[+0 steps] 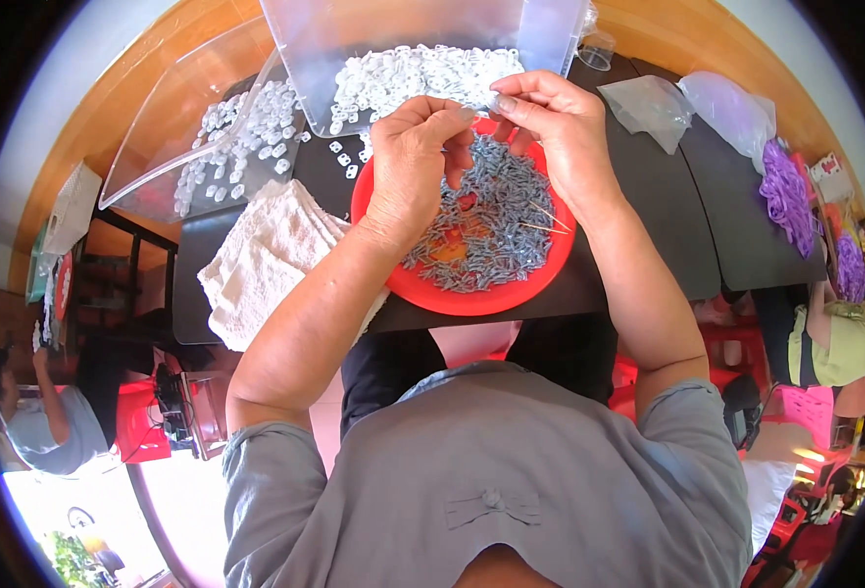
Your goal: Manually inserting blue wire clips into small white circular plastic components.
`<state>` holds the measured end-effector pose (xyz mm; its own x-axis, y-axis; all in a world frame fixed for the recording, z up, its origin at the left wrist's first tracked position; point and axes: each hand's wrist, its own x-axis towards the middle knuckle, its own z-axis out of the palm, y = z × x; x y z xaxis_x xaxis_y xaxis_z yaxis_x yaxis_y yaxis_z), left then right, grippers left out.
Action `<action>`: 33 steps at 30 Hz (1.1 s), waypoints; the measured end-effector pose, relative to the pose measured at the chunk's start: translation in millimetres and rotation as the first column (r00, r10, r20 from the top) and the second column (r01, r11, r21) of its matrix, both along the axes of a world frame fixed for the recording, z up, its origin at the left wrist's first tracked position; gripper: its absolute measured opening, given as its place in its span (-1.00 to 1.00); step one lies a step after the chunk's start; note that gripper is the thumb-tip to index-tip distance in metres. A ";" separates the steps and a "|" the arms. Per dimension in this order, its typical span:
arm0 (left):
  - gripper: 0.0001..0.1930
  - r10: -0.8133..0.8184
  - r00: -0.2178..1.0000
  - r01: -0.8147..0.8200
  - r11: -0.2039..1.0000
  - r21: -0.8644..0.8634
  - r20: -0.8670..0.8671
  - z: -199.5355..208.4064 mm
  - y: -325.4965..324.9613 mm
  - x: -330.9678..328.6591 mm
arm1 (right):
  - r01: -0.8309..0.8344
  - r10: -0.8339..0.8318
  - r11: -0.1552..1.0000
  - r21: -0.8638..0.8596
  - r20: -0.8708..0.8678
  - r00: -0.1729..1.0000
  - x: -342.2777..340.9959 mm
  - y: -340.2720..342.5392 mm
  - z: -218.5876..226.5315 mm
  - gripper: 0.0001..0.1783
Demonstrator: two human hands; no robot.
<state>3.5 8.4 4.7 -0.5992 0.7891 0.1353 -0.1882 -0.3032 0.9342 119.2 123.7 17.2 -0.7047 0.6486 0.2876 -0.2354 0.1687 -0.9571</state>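
My left hand (415,157) and my right hand (562,122) are raised close together over the far rim of a red basin (452,304). Both have thumb and fingers pinched, with fingertips nearly meeting. Whatever small thing sits between them is too tiny and covered to make out. Inside the basin lies a heap of small grey-blue plastic pieces (491,250), with thin wooden sticks (548,228) resting on its right side. Just beyond my hands, many small white plastic pieces (413,73) with holes fill part of a clear bin (393,24).
A second clear bin (148,162) with white pieces (222,157) lies tilted at the far left. A white towel (271,255) is left of the basin. Plastic bags (731,108) and a purple bundle (788,196) lie right. Other people sit at both sides.
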 end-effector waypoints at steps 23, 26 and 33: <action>-0.88 0.100 0.992 -0.103 0.994 -0.044 -0.072 -0.3 0.1 7.4 | 0.001 0.002 0.998 0.070 -0.031 1.000 -5.1 -9.4 -7.2 -0.84; -0.88 0.092 0.994 -0.092 0.996 0.004 -0.056 -1.1 -0.4 6.4 | -0.040 0.041 0.999 0.011 -0.034 0.999 -5.2 -9.1 -5.1 -0.84; -0.87 0.019 0.997 -0.015 0.999 0.045 -0.081 3.6 -0.1 4.1 | -0.178 0.180 0.977 -0.120 0.005 0.984 3.2 6.7 0.8 -0.79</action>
